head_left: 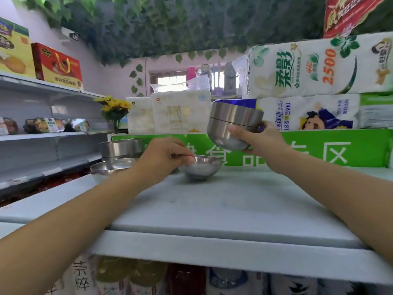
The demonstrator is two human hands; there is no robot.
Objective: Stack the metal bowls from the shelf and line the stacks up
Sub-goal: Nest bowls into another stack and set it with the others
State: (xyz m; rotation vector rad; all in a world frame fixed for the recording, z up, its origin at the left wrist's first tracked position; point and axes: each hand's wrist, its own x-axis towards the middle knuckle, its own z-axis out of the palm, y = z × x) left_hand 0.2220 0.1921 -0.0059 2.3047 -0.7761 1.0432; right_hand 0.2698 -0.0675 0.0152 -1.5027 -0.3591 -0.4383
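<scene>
Shelf [212,209]: pale, flat; green sign [319,145] behind.
Your left hand [163,158]: fingers pinch the rim of a single steel bowl [202,169] standing on the shelf.
Your right hand [261,139]: fingers grip a stack [231,124] of nested bowls, held above the shelf.
Far left: more bowls [119,150], stacked.
</scene>
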